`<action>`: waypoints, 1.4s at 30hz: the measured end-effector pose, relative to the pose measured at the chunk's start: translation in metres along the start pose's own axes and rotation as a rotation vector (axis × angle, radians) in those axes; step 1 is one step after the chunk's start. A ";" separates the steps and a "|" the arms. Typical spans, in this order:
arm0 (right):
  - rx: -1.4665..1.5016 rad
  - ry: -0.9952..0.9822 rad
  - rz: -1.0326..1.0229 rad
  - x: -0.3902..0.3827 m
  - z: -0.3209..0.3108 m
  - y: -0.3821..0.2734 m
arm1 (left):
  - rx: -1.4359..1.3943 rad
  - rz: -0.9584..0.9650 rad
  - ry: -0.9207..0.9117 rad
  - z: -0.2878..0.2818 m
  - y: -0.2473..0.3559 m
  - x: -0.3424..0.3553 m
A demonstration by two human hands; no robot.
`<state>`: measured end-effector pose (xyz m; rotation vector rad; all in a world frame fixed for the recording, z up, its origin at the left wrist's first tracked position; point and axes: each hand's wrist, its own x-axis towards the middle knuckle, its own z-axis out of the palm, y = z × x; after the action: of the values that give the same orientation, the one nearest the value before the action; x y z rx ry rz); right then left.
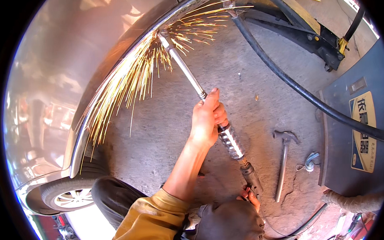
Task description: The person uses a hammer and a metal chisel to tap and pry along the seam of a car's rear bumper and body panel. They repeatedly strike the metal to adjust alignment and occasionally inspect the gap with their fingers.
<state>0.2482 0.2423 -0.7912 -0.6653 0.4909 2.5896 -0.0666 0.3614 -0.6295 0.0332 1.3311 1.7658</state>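
Note:
My left hand (209, 119), its arm in a yellow-brown sleeve, is closed around a long slide-hammer dent puller (187, 73). The tool has a chrome shaft and a ribbed metal weight below my fist. Its far tip meets the lower edge of a car's metallic body panel (67, 73), and bright sparks (123, 86) spray from there. Partly behind my dark-clad knee, my right hand (250, 197) has its fingers closed at the tool's dark rear handle (251, 177). A thin cord trails from that end.
A claw hammer (283, 165) and a small white-and-blue object (310, 162) lie on the concrete floor. A thick black cable (283, 74) curves to a blue-grey cabinet (340, 115) at right. A yellow-and-black floor jack (311, 31) stands at far right; a car wheel (72, 196) is at left.

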 end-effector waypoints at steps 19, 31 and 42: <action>-0.070 0.024 -0.031 -0.009 0.015 0.007 | 0.331 0.332 0.001 -0.003 0.065 0.032; -0.170 0.130 -0.099 -0.029 -0.018 -0.006 | 0.026 0.058 0.208 -0.026 -0.168 -0.053; -0.194 0.187 -0.144 -0.034 -0.036 -0.016 | -0.094 0.146 -0.294 -0.019 -0.028 0.007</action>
<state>0.2967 0.2297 -0.8069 -0.9777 0.2387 2.4704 -0.0633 0.3523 -0.6627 0.3323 1.0548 1.8606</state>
